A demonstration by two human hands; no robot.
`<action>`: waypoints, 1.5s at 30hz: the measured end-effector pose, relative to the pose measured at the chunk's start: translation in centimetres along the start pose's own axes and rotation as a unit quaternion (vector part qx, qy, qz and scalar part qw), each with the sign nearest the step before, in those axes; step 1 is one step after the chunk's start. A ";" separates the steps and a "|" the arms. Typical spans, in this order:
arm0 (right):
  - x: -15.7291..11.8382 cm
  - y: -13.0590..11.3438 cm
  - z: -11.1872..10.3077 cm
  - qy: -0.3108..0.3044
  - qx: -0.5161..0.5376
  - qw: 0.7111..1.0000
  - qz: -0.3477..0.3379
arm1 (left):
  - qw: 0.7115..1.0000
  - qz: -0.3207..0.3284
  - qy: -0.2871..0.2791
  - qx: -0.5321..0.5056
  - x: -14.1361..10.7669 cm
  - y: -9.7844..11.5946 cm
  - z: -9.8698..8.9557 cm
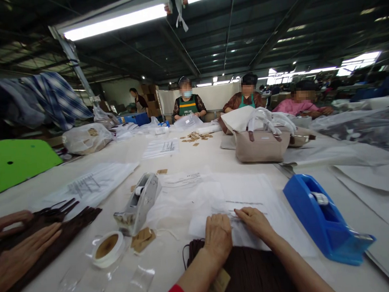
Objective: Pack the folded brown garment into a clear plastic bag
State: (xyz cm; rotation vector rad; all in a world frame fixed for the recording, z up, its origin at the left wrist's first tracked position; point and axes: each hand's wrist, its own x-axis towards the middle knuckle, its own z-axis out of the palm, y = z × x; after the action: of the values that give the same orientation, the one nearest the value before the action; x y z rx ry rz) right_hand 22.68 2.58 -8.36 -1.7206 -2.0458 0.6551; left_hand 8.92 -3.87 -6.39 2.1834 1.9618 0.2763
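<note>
My left hand is closed, knuckles up, over the near edge of a translucent plastic bag with printed lines. Beside it, my right hand pinches the same bag with thumb and finger. Below both hands lies a dark brown fringed piece, partly covered by my forearms. A kraft-paper tag rests on it by my left wrist. More thin printed bags are spread beyond my hands. What lies under my left fingers is partly hidden.
A grey tape dispenser, tape roll and tags sit left; a blue tape dispenser right. At far left, a co-worker's hands rest on brown fringe. Beige handbags stand ahead, with several people across the table.
</note>
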 end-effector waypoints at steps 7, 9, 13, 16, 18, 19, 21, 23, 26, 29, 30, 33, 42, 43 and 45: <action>-1.4 0.3 0.6 0.071 0.011 0.997 0.034 | 0.998 -0.027 0.044 -0.029 -0.5 -0.4 0.0; -1.5 0.3 0.9 0.084 0.009 0.996 0.042 | 0.999 0.006 0.035 -0.038 -0.9 -0.5 -0.1; -1.3 0.4 1.2 0.097 0.000 0.994 0.043 | 0.999 0.028 -0.008 -0.030 -1.1 -0.8 -0.3; -1.1 0.6 1.5 0.105 -0.011 0.994 0.031 | 0.999 0.015 -0.030 -0.039 -0.7 -1.3 -0.4; -1.1 0.7 1.8 0.110 -0.018 0.993 0.023 | 0.998 0.000 -0.042 -0.051 -0.1 -1.7 -0.3; -1.0 0.8 1.9 0.112 -0.020 0.993 0.021 | 0.997 -0.003 -0.047 -0.059 0.2 -1.9 -0.2; -1.0 0.9 2.0 0.111 -0.020 0.993 0.018 | 0.996 0.000 -0.057 -0.071 1.0 -2.3 0.0; -1.1 0.9 1.9 0.106 -0.014 0.994 0.014 | 0.995 0.005 -0.061 -0.080 1.5 -2.5 0.2; -1.4 0.8 1.7 0.088 -0.005 0.996 -0.008 | 0.995 0.005 -0.048 -0.087 1.8 -2.7 0.5; -1.8 0.6 1.5 0.052 -0.007 0.998 -0.046 | 0.995 -0.001 -0.016 -0.097 1.6 -3.0 1.0; -1.9 0.6 1.5 0.041 -0.011 0.998 -0.055 | 0.995 -0.004 -0.002 -0.101 1.5 -3.0 1.3; -2.1 0.4 1.5 0.025 -0.021 0.998 -0.059 | 0.992 -0.017 0.042 -0.118 1.4 -3.2 1.9; -1.4 0.4 2.4 0.042 -0.027 0.998 -0.035 | 0.980 -0.011 0.123 -0.159 -0.1 -3.3 1.3; -1.3 0.5 2.5 0.042 -0.024 0.998 -0.032 | 0.980 0.004 0.119 -0.163 -0.4 -3.3 1.2; -1.3 0.5 2.4 0.039 -0.016 0.999 -0.025 | 0.979 0.046 0.113 -0.162 -0.6 -3.4 1.2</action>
State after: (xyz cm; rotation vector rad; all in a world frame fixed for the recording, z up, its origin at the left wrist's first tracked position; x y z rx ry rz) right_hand 21.94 1.16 -10.63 -1.6798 -2.0487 0.5337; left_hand 5.95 -4.19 -8.47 2.1034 1.7695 0.8299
